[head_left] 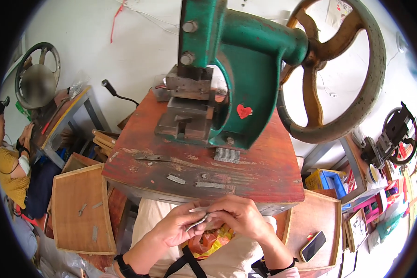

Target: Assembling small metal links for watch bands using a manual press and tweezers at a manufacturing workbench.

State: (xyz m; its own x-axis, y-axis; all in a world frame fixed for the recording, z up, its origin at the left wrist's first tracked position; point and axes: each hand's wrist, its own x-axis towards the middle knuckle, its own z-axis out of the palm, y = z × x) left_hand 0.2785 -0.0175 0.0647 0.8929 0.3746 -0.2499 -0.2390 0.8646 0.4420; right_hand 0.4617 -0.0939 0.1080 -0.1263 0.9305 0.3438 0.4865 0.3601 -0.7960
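My left hand (173, 225) pinches a small thin grey metal strip (197, 224) above my lap. Closed beside it, my right hand (240, 216) has its fingertips at the strip's upper end, and the two hands nearly meet. Just beyond them, on the worn red-brown table (268, 171), lie two short toothed metal strips, one to the left (176, 179) and one longer (210, 185). A stack of similar ridged strips (227, 155) sits against the base of a green hand press (252, 88). A flat dark metal bar (153, 158) rests left of the stack.
The press's large handwheel (375, 69) juts out to the right. A wooden tray (81, 185) with a few metal pieces is at left; another tray (326, 208) at right holds a phone (313, 246). A red-yellow plastic bag (211, 244) lies in my lap. Another person (14, 180) sits far left.
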